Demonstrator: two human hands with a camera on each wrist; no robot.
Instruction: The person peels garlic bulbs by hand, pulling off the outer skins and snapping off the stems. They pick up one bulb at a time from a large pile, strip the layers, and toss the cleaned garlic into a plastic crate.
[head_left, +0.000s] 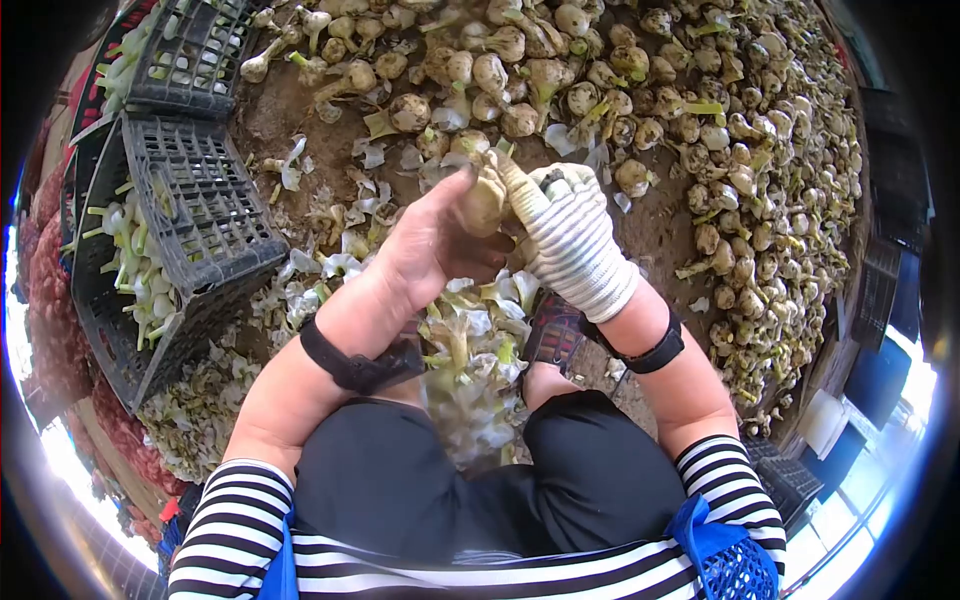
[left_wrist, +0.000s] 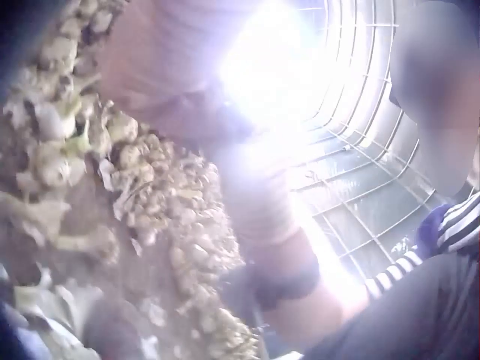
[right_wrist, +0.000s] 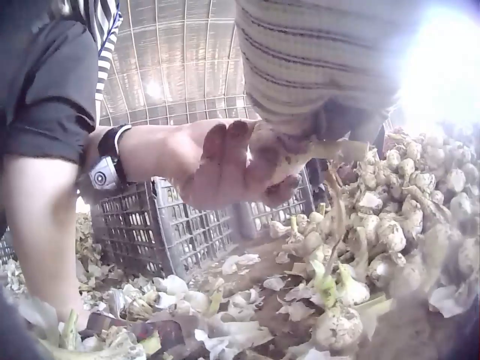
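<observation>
In the head view, my bare left hand (head_left: 425, 235) holds a garlic bulb (head_left: 483, 203) between its thumb and fingers, over the gap between my knees. Close against it, my right hand (head_left: 575, 235) in a white striped glove grips the same bulb near its neck. A pale stem (right_wrist: 341, 151) sticks out past the glove in the right wrist view. Some dark part (head_left: 549, 180) shows at the gloved fingers; I cannot tell what it is. Strong glare washes out much of the left wrist view.
Loose garlic bulbs (head_left: 745, 180) lie heaped ahead and to the right. Black plastic crates (head_left: 205, 190) with trimmed garlic (head_left: 140, 260) stand at the left. Peeled skins (head_left: 480, 330) litter the ground between my feet. Red mesh sacks (head_left: 55, 310) lie beyond the crates.
</observation>
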